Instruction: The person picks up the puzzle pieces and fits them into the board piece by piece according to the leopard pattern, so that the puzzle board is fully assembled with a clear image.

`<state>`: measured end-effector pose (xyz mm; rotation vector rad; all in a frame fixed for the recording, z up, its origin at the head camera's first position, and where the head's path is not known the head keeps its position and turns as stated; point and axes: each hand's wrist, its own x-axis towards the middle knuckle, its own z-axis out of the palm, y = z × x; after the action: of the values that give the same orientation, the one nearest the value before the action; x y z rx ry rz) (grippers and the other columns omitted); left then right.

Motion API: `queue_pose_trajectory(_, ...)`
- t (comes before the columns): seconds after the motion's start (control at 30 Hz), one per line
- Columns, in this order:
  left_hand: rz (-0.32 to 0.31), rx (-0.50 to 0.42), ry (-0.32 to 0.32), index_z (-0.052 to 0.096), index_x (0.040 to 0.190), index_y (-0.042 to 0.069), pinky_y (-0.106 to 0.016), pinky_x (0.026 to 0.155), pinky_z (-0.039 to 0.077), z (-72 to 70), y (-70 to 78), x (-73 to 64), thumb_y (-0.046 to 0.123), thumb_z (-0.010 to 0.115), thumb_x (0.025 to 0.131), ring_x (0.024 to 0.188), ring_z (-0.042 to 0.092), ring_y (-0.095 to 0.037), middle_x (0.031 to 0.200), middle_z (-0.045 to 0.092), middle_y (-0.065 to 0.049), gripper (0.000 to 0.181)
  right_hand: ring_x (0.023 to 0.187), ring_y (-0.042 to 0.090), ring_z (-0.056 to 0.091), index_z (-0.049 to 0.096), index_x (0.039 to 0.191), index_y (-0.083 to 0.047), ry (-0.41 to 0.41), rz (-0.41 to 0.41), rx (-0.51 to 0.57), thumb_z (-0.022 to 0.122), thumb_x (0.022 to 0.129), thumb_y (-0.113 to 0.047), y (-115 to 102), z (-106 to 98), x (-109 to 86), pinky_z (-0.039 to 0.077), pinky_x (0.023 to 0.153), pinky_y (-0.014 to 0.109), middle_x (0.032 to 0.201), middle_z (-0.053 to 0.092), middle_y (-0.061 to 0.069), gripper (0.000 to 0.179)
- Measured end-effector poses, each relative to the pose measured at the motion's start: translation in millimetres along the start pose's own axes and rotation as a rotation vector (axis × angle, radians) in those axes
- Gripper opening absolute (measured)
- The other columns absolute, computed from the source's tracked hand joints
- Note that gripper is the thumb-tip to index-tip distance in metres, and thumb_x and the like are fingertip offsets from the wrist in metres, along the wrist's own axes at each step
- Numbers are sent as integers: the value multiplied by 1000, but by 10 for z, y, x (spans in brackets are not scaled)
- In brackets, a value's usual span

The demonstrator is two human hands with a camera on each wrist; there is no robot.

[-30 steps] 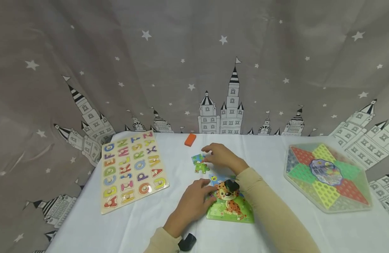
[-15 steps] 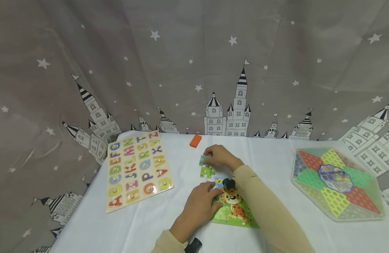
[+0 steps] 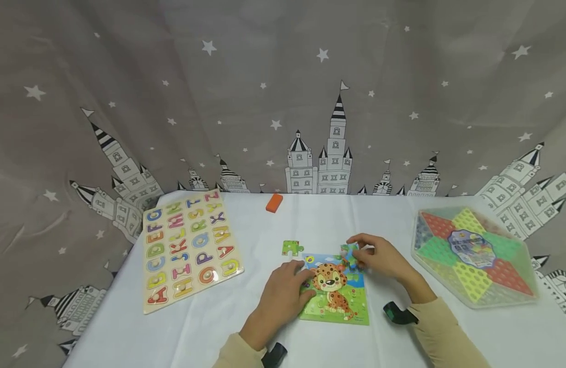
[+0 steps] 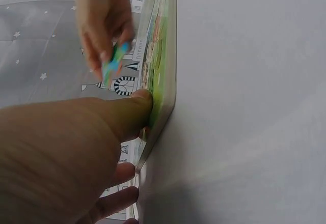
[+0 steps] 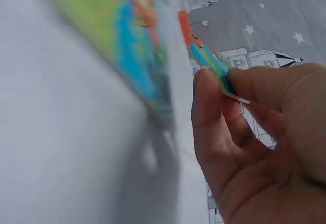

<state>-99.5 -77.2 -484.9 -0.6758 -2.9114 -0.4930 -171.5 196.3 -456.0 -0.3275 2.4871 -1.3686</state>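
A leopard jigsaw puzzle (image 3: 331,301) lies flat on the white table, green at the bottom and blue at the top. My left hand (image 3: 283,289) rests at its left side, and the thumb (image 4: 135,109) presses on the face near the edge. Over the puzzle's upper right corner, my right hand (image 3: 379,255) pinches a blue-green puzzle piece (image 5: 209,56) between thumb and fingertips. In the right wrist view that piece is tilted and apart from the puzzle. A loose green puzzle piece (image 3: 290,248) lies just beyond the puzzle's upper left corner.
A wooden alphabet board (image 3: 191,250) lies at the left. On the right is a hexagonal game box (image 3: 476,255) with coloured triangles. An orange block (image 3: 274,203) sits near the back edge, before a grey castle-print curtain (image 3: 264,102).
My right hand has taken hold of the blue-green piece beside the green one and carried it right and nearer, to the puzzle's upper right corner. My left hand stays at the puzzle.
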Motion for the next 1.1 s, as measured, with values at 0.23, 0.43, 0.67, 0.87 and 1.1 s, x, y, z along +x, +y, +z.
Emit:
queue_pose_trajectory(0.23,-1,-21,-5,70,123,24,-47,101,53,7,-8,7,42,74,91,122,61,-27,133,62,-7,37,68,12,68,67,119,-8,91,75,-39,63,99,-12,81,151,-184,57,64,25,98,58,9,20)
queue_pose_trajectory(0.43,-22,-34,-16,71,123,24,-47,101,52,-26,-3,26,40,75,91,122,61,-27,134,62,-7,36,64,7,67,67,112,-9,154,70,-147,71,95,-15,39,255,-192,51,69,24,90,65,3,18)
queue_pose_trajectory(0.67,-35,-49,-45,71,123,23,-48,103,51,-44,18,5,40,74,92,124,60,-28,135,62,-7,36,73,9,54,69,105,-12,241,29,-289,74,93,-19,44,347,-224,44,70,26,82,62,-3,15)
queue_pose_trajectory(0.87,-48,-54,-59,71,123,23,-48,104,50,-55,29,1,40,73,92,124,59,-28,135,61,-7,36,73,11,51,68,100,-7,237,57,-304,76,91,-17,52,373,-233,43,68,25,81,60,-1,15)
queue_pose_trajectory(1.1,-45,-65,-49,71,123,23,-49,105,50,-50,26,1,39,74,92,125,59,-27,135,61,-6,36,75,13,51,68,100,-5,248,83,-354,76,91,-16,3,381,-238,42,69,26,84,59,2,17)
